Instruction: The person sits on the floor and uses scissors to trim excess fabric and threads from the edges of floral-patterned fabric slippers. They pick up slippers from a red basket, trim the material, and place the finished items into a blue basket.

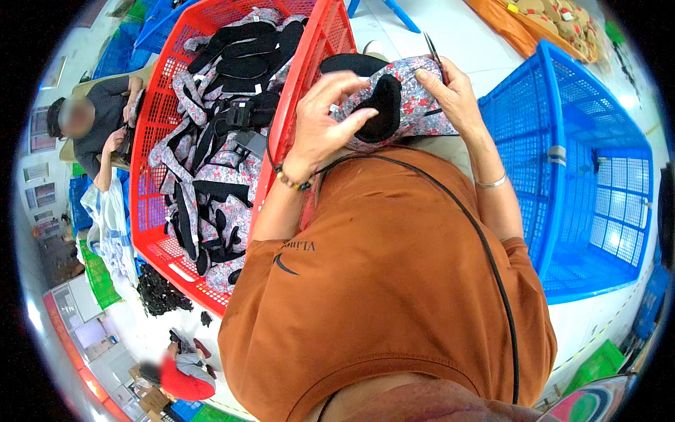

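In front of my chest is a floral fabric slipper, grey with red and blue flowers and a black, sole-shaped part. My left hand grips its left side, the thumb lying against the black part and the fingers bent at the far edge. On the other side my right hand is closed, its thumb pressed on the floral fabric. Dark, pointed scissors stick up from that same hand; their handles are hidden. Just behind the slipper shows another black oval sole.
A red basket at my left holds a heap of floral and black slippers. At my right stands a blue plastic crate. An orange sack with tan pieces lies far right. Two other people are on the left.
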Tool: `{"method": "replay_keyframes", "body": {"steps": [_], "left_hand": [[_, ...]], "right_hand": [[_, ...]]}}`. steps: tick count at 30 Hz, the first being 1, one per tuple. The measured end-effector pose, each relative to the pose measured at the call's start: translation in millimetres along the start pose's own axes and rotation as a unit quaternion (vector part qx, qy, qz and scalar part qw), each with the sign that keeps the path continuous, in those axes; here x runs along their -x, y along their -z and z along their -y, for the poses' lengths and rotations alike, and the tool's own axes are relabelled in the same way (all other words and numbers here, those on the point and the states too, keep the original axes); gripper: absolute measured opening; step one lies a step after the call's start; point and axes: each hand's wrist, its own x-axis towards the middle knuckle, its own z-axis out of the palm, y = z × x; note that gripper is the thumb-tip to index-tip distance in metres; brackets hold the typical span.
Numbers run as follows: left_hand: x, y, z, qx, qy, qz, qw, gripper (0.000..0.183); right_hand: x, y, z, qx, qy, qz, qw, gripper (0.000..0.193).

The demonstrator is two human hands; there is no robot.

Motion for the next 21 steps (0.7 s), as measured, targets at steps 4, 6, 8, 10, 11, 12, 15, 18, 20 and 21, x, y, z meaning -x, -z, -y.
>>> {"method": "replay_keyframes", "body": {"steps": [4, 6, 8, 10, 11, 12, 15, 18, 20, 21], "left_hand": [[-19.4, -20.4, 21.5, -0.057, -0.053, -0.009, 0.997, 0.05], [-24.1, -28.9, 28.3, -0.038, -0.062, 0.003, 0.997, 0.04], [-31.3, -36.0, 34.3, -0.026, -0.071, -0.028, 0.997, 0.037], [-34.7, -37.1, 36.7, -0.053, -0.054, -0.034, 0.997, 0.038], [-37.0, -35.2, 29.3, -0.063, -0.062, -0.035, 0.995, 0.038], [-41.8, -33.0, 26.6, -0.089, -0.077, -0.035, 0.992, 0.038], [-51.8, -29.5, 17.2, -0.162, -0.114, -0.03, 0.98, 0.038], [-54.4, -22.1, 0.0, -0.197, -0.121, 0.006, 0.973, 0.037], [-52.2, -15.3, -1.1, -0.183, -0.124, 0.041, 0.974, 0.042], [-51.1, -11.4, -2.9, -0.167, -0.123, 0.056, 0.977, 0.044]], "right_hand": [[-1.5, -1.3, 0.3, -0.012, -0.003, -0.002, 1.0, 0.031], [-2.1, -2.1, -2.6, -0.024, 0.005, -0.004, 1.0, 0.033], [0.0, -2.0, -3.8, 0.038, 0.015, -0.073, 0.997, 0.043], [4.9, -3.3, 4.2, 0.136, 0.05, -0.124, 0.982, 0.053], [9.5, -4.7, 16.4, 0.201, 0.078, -0.141, 0.966, 0.058], [12.5, -6.8, 26.7, 0.265, 0.106, -0.157, 0.946, 0.063], [18.4, -22.8, 33.4, 0.299, 0.162, -0.146, 0.929, 0.071], [18.8, -30.0, 21.9, 0.287, 0.175, -0.161, 0.928, 0.055], [15.1, -29.6, 14.8, 0.241, 0.141, -0.153, 0.948, 0.046], [18.7, -26.9, 16.1, 0.245, 0.115, -0.148, 0.951, 0.038]]}}
